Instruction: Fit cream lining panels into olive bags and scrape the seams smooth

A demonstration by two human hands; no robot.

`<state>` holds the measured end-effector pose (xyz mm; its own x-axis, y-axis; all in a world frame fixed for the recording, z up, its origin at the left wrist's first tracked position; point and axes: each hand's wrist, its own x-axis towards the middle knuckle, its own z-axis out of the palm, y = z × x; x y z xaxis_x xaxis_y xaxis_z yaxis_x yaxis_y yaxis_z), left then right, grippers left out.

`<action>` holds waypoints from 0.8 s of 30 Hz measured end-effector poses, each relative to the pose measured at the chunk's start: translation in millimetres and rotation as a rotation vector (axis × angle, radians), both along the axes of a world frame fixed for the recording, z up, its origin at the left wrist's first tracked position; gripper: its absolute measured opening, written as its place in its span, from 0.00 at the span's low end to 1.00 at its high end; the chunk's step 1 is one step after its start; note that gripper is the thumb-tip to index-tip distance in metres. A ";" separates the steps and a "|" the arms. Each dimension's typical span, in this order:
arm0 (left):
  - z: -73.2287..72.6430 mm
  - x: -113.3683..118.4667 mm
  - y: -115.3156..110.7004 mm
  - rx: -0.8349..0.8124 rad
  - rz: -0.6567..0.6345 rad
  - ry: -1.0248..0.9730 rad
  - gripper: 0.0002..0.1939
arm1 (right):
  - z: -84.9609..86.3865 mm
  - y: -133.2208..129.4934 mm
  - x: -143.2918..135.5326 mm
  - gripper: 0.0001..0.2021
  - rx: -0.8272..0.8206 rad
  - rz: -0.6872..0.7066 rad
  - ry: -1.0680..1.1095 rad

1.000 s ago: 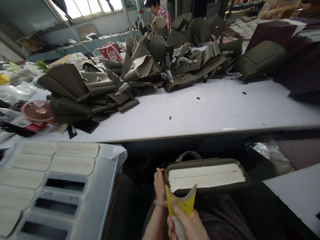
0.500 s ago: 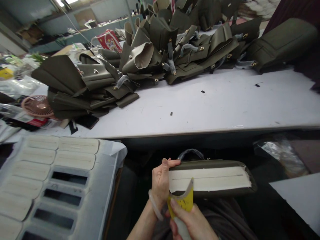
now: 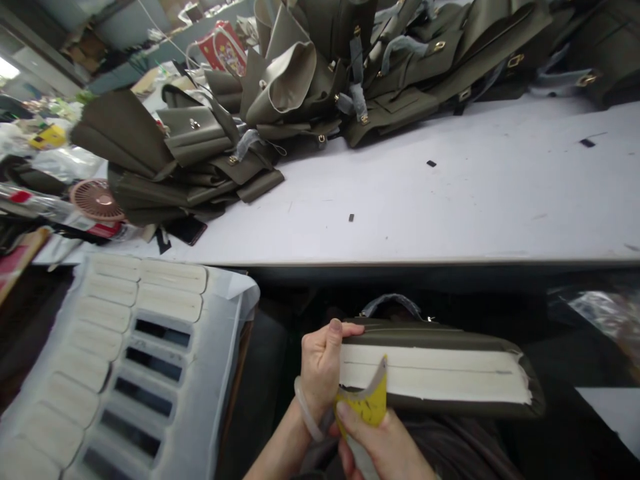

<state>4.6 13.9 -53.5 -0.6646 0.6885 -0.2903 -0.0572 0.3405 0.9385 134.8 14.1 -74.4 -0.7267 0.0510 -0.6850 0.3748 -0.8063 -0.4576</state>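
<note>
A dark olive bag [image 3: 480,339] lies across my lap, with a long cream panel [image 3: 450,375] facing up and a plastic-wrapped handle [image 3: 393,300] on its far side. My left hand [image 3: 323,360] grips the bag's left end, fingers over the far edge and thumb raised. In my right hand [image 3: 375,443] is a yellow tool [image 3: 367,402] with a pale handle and a curved edge. The tool's pointed tip is over the left part of the cream panel; whether it touches cannot be told.
On the white table [image 3: 390,233] lies a pile of olive bags [image 3: 200,153], beside a pink fan [image 3: 99,199] and a phone [image 3: 189,230]. At the left, a plastic-covered stand [image 3: 205,373] bears several cream panels [image 3: 170,303]. Plastic wrap [image 3: 607,313] lies at the right.
The view has shifted and tilted. The bag's right end now reaches farther right and lower in the picture. Both hands keep their holds on the bag and the yellow tool.
</note>
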 end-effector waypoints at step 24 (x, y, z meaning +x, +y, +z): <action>-12.4 29.2 -72.8 0.444 0.189 -0.631 0.29 | 86.6 182.3 51.3 0.26 0.659 -0.246 -0.119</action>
<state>33.8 -58.9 -65.9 -0.5830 0.7205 -0.3756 -0.6431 -0.1266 0.7553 186.1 196.4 12.2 -0.5632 0.6349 -0.5289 0.2949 -0.4434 -0.8464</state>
